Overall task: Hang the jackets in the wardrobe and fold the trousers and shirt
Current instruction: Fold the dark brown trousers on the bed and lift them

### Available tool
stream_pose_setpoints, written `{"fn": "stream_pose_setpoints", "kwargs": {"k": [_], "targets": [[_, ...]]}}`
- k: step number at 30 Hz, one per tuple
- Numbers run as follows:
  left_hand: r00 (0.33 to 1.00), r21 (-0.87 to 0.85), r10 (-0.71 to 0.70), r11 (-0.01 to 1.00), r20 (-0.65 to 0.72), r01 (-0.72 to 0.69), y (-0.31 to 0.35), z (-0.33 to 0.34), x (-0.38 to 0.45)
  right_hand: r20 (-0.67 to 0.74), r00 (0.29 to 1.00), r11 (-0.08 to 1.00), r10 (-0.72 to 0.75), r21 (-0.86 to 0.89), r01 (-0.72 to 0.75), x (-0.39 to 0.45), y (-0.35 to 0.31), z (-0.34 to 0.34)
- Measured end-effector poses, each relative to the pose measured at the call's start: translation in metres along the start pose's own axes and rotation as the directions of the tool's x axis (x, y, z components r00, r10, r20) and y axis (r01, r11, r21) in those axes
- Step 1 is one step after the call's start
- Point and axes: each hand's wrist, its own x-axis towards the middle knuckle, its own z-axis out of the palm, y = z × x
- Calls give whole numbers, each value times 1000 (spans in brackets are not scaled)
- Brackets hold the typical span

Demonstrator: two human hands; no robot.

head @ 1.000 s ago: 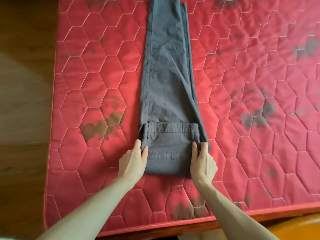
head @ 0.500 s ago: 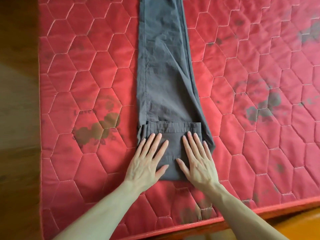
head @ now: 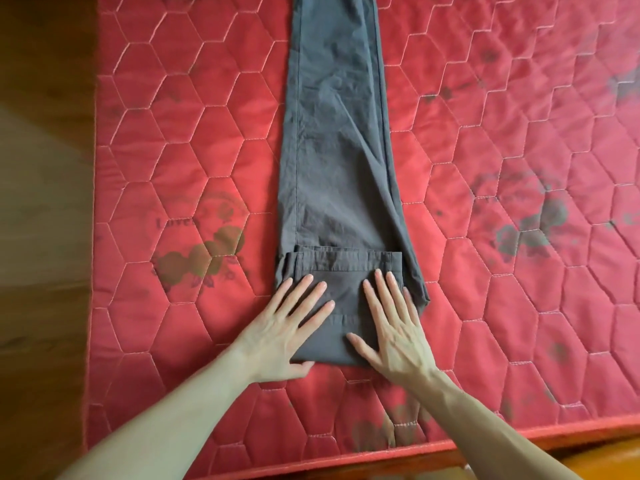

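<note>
Grey trousers lie lengthwise on the red quilted mattress, legs stacked and running away from me out of the top of the view. The waist end is folded over toward the legs, making a short flap near me. My left hand lies flat, fingers spread, on the left part of that flap and its left edge. My right hand presses flat on the right part, fingers spread. Neither hand grips the cloth. No jackets or shirt are in view.
The mattress has dark stains and a printed flower logo left of the trousers. Its near edge runs along the bottom. Wooden floor lies to the left and at the bottom right.
One second ago both hands pinched the flap's side edges. They then laid flat on the flap and now have slid slightly back toward me, still pressing.
</note>
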Motion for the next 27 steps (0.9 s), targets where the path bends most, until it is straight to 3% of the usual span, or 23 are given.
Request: {"fn": "stream_pose_setpoints", "kwargs": {"k": [6,10,14,19,22,27], "targets": [[995,49,-87,995,47,85,19,-4,-3,56,956,957,-287,-30,288,-20,21,-4],[989,42,-147,988,31,145,29,-7,-4,111,964,957,-240,-138,254,-31,31,-17],[980,-90,-168,980,104,178,28,-20,-4,154,960,947,-233,-187,260,-34,28,-36],[955,-271,-146,938,258,217,18,-50,0,44,979,979,-197,-43,199,-33,16,-60],[950,-458,-85,861,301,222,10,-71,-7,-15,982,980,-186,72,187,-37,13,-79],[986,-671,-101,723,133,165,-6,-103,-26,-133,990,979,-38,195,63,-53,1,-112]]}}
